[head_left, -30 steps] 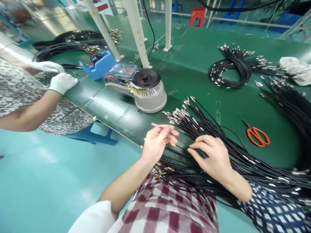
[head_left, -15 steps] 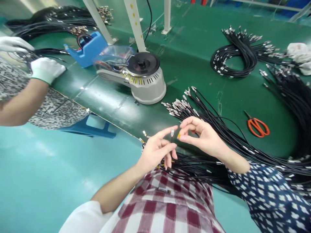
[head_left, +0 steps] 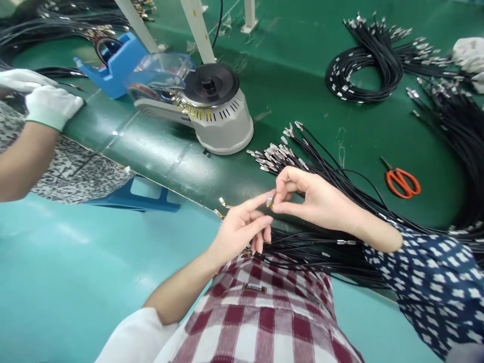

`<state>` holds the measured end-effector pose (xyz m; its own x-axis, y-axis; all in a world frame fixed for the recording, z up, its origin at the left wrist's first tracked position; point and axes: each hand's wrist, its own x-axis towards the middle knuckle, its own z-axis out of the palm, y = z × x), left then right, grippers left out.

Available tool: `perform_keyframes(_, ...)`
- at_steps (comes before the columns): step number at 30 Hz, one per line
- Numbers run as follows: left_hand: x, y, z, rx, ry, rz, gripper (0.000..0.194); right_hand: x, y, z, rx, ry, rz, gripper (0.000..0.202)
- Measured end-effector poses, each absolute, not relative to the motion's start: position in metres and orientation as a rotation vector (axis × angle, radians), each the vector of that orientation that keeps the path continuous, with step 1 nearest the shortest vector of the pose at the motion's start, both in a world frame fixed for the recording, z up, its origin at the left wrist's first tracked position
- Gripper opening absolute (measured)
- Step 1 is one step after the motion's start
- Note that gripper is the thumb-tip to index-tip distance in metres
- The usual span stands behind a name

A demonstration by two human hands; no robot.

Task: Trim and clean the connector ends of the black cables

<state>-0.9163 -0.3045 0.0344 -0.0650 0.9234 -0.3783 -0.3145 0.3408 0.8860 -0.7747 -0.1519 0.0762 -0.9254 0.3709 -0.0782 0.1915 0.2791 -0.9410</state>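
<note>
Over the table's front edge, my left hand (head_left: 242,229) is closed on a black cable, whose small silver connector (head_left: 269,199) sticks up by the index fingertip. My right hand (head_left: 302,194) pinches a tiny piece of yellow tape (head_left: 273,206) against the cable just below that connector. The fingertips of both hands nearly meet there, and most of the held cable is hidden. Under and behind my hands lie black cables (head_left: 302,247) with metal ends. Another bundle's silver connectors (head_left: 278,157) fan out just beyond my right hand.
A round tape dispenser (head_left: 223,121) stands beyond my left hand, with a blue tape holder (head_left: 117,65) beside it. Orange-handled scissors (head_left: 403,182) lie at right. A coiled cable bundle (head_left: 333,75) sits farther back. At left are a co-worker's gloved hands (head_left: 51,106) and a blue stool (head_left: 151,194).
My right hand has moved left with the yellow tape, which now meets the cable by the connector. My left hand holds nearly the same pose. The view has shifted slightly.
</note>
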Motion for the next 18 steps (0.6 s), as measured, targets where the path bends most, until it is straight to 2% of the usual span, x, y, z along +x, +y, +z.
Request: perform_keyframes(18, -0.917, -0.307, 0.033, 0.703, 1.227, 1.098, 0.054, -0.776, -0.15, 0.093, -0.496, -2.653, 1.371, 0.018)
